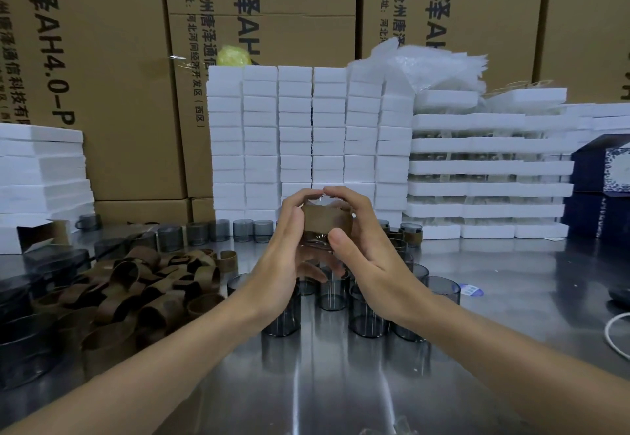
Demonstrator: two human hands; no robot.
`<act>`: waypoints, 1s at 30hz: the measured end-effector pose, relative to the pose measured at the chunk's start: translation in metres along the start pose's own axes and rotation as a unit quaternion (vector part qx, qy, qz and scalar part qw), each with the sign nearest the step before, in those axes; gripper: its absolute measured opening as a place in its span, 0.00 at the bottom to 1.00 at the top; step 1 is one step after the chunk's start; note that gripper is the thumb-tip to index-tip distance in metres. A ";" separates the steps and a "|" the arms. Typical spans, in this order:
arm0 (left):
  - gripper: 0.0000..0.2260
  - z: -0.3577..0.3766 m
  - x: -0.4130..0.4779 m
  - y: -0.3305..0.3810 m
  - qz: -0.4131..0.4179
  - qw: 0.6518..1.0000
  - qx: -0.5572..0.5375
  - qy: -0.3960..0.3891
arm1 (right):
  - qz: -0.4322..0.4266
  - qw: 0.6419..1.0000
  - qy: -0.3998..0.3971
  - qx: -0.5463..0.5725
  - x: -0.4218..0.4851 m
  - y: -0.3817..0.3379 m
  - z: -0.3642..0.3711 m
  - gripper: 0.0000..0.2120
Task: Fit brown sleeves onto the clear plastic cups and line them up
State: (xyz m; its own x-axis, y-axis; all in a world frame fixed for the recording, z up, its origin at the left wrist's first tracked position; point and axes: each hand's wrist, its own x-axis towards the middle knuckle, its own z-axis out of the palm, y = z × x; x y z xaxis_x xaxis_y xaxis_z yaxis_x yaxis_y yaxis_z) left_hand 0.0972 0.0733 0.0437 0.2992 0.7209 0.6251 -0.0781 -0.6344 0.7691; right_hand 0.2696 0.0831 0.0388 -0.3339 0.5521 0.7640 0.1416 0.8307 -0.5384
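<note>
A clear plastic cup [315,242] is held up in the middle of the view with a brown sleeve [320,220] round it. My left hand [281,257] grips the cup's left side, fingers curled over the top. From the right, my right hand [361,247] grips it, thumb on the sleeve's lower edge. Below my hands several bare smoky-clear cups [332,293] stand close together on the steel table. A pile of loose brown sleeves [143,288] lies at the left. A row of bare cups [218,230] stands further back, and sleeved cups [410,233] stand at the back right.
The steel table [341,383] stretches toward me. Stacks of white foam blocks [306,134] and foam trays [487,175] stand behind, with cardboard boxes [112,76] along the wall. A blue box [600,179] stands at the right, a white cable [613,332] at the right edge.
</note>
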 end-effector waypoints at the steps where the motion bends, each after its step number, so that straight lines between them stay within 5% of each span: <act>1: 0.17 0.001 -0.002 0.001 0.012 1.000 0.001 0.004 | -0.014 1.000 -0.001 -0.003 -0.002 -0.002 0.003 0.23; 17: 0.13 0.022 -0.030 0.012 0.087 0.995 -0.042 0.014 | -0.107 0.990 0.086 0.025 -0.011 -0.019 0.023 0.08; 24: 0.16 0.005 -0.007 0.015 0.055 0.994 0.093 0.025 | -0.031 0.999 0.020 -0.028 0.007 -0.017 0.002 0.13; 30: 0.21 -0.028 0.010 0.010 -0.028 0.971 0.211 0.104 | 0.077 0.967 -0.013 -0.241 0.070 0.047 -0.064 0.11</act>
State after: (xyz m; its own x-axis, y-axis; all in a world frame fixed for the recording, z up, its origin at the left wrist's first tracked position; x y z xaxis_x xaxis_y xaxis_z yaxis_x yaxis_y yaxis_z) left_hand 0.0728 0.0825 0.0613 0.0887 0.7711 0.6306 0.3435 -0.6179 0.7073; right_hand 0.3127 0.1656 0.0901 -0.2973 0.6753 0.6750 0.6079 0.6790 -0.4116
